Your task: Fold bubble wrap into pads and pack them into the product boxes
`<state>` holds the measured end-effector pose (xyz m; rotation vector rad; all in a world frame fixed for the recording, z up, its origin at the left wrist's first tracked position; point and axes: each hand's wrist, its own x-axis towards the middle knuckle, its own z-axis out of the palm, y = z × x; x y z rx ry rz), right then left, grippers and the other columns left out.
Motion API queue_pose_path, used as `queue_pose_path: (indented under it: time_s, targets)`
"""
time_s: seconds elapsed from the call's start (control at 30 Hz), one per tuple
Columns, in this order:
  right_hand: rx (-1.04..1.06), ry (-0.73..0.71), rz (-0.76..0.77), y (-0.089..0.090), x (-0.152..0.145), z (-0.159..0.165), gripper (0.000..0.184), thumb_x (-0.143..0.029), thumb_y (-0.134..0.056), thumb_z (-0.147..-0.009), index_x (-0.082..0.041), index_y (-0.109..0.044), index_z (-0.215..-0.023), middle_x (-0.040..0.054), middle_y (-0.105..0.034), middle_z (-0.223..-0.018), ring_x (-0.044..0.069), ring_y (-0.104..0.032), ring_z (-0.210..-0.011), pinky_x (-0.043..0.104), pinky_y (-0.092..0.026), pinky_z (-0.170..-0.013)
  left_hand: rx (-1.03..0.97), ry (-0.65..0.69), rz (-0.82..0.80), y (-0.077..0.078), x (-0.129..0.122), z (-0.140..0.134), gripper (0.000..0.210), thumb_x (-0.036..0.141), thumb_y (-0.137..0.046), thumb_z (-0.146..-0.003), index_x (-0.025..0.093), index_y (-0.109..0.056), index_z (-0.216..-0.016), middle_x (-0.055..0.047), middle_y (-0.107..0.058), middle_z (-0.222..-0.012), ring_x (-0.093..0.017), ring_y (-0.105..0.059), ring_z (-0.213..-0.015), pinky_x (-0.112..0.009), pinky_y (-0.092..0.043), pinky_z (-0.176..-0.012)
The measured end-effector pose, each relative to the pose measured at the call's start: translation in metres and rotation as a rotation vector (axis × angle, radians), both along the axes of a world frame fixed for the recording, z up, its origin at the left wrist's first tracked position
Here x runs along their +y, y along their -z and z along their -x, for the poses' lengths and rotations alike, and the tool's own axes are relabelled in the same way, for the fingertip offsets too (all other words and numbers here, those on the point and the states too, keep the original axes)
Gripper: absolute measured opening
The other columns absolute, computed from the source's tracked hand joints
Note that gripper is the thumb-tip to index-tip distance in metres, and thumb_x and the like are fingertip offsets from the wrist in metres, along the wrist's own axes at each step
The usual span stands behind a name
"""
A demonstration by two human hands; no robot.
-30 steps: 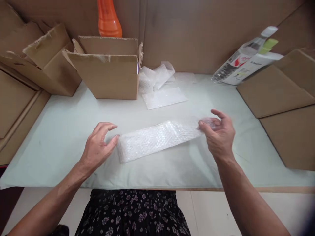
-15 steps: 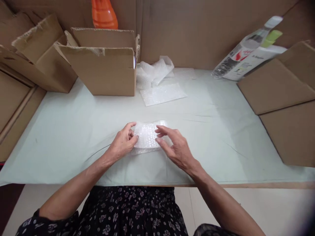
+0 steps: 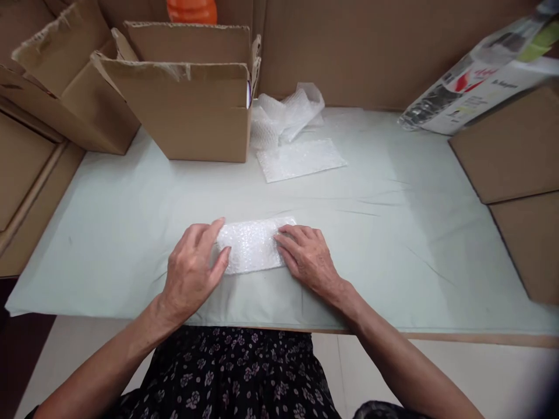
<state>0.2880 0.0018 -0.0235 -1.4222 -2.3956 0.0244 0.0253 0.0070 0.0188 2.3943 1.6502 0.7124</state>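
1. Head view: the bubble wrap (image 3: 251, 247) lies on the table (image 3: 371, 262), between my hands.
2. My left hand (image 3: 190, 267), thumb and fingers apart, is at its left end.
3. My right hand (image 3: 308, 256) rests on its right end (pinching or not, I can't tell).
4. Beyond stands a box (image 3: 174, 116).

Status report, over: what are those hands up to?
Left hand at left end of bubble wrap; right hand on right end. It lies flat on pale cloth. Open cardboard box farther back, not blocking.
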Motion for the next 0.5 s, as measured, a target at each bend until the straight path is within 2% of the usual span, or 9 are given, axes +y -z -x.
queue_pose_path:
  time_s: [0.07,0.13,0.23,0.3,0.4,0.5]
  targets:
    - [0.001,-0.003,0.0,0.001,-0.001,0.001,0.021,-0.019,-0.053,-0.1,-0.022,-0.071,-0.112,0.0105,-0.072,-0.122,0.027,-0.062,-0.108,0.042,-0.046,-0.084,0.05,0.107,0.02,0.003,0.006,-0.007,0.034,0.024,-0.052,-0.098,0.019,-0.061,-0.131,-0.007,-0.069,-0.098,-0.021,-0.066,-0.087,-0.032,-0.053,-0.077]
    - [0.019,0.006,0.009,0.002,0.0,0.001,0.021,-0.02,-0.053,-0.101,-0.022,-0.071,-0.111,0.0106,-0.073,-0.121,0.028,-0.062,-0.108,0.042,-0.046,-0.084,0.138,0.168,0.149,0.011,0.016,-0.013,0.028,0.022,-0.054,-0.096,0.02,-0.067,-0.121,-0.005,-0.069,-0.089,-0.021,-0.065,-0.08,-0.031,-0.05,-0.07]
    - [0.126,0.005,0.031,0.002,0.002,-0.004,0.02,-0.022,-0.055,-0.1,-0.023,-0.072,-0.109,0.0096,-0.074,-0.119,0.027,-0.065,-0.107,0.042,-0.049,-0.084,0.19,0.171,0.292,0.022,0.027,-0.015,0.024,0.023,-0.059,-0.092,0.02,-0.07,-0.113,-0.005,-0.07,-0.088,-0.021,-0.065,-0.079,-0.03,-0.047,-0.065]
    - [0.276,0.059,0.049,-0.003,0.005,-0.012,0.022,-0.027,-0.055,-0.099,-0.024,-0.071,-0.114,0.0092,-0.075,-0.117,0.025,-0.068,-0.101,0.042,-0.051,-0.085,0.123,0.164,0.285,0.023,0.028,-0.009,0.028,0.025,-0.058,-0.093,0.02,-0.069,-0.118,-0.005,-0.071,-0.094,-0.019,-0.065,-0.08,-0.028,-0.047,-0.066]
    - [0.413,0.281,0.148,-0.019,0.011,-0.026,0.028,-0.038,-0.057,-0.098,-0.022,-0.069,-0.116,0.0069,-0.076,-0.099,0.021,-0.069,-0.079,0.038,-0.052,-0.076,-0.03,0.045,0.193,0.013,0.02,0.007,0.032,0.033,-0.057,-0.096,0.018,-0.068,-0.122,-0.006,-0.071,-0.099,-0.016,-0.064,-0.075,-0.027,-0.048,-0.066]
    - [0.275,0.425,0.364,-0.032,0.019,-0.033,0.031,-0.05,-0.059,-0.094,-0.021,-0.071,-0.093,0.0033,-0.072,-0.078,0.019,-0.063,-0.066,0.033,-0.043,-0.064,0.034,-0.144,0.253,0.002,0.009,0.017,0.027,0.043,-0.06,-0.094,0.019,-0.072,-0.095,-0.002,-0.07,-0.082,-0.017,-0.061,-0.067,-0.029,-0.042,-0.062]
